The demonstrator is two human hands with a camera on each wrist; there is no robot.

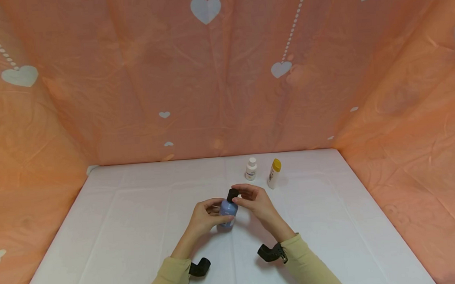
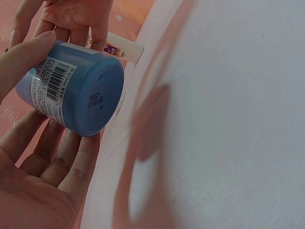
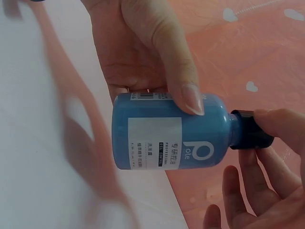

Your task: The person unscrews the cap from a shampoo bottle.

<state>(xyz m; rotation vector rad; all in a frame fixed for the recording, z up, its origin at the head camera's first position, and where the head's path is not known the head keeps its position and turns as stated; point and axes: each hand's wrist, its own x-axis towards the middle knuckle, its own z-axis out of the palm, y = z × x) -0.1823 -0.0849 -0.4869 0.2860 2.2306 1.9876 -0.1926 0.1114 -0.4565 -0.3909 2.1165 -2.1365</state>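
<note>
A blue bottle (image 1: pixel 228 208) with a white printed label is held tilted above the white table, its black cap (image 1: pixel 232 195) up and to the right. My left hand (image 1: pixel 204 218) grips the bottle's body, thumb on one side and fingers on the other. With thumb and fingers, my right hand (image 1: pixel 256 201) pinches the black cap. In the right wrist view the label of the bottle (image 3: pixel 155 143) faces the camera, and the cap (image 3: pixel 252 130) sits at the neck. The left wrist view shows the flat base of the bottle (image 2: pixel 101 98) and a barcode on its side.
Behind the hands stand a small white bottle (image 1: pixel 251 169) with a white cap and a white bottle with a yellow cap (image 1: pixel 274 174). A white cloth covers the table (image 1: pixel 131 234). Orange curtains (image 1: pixel 216 82) with pale hearts rise at the back and both sides.
</note>
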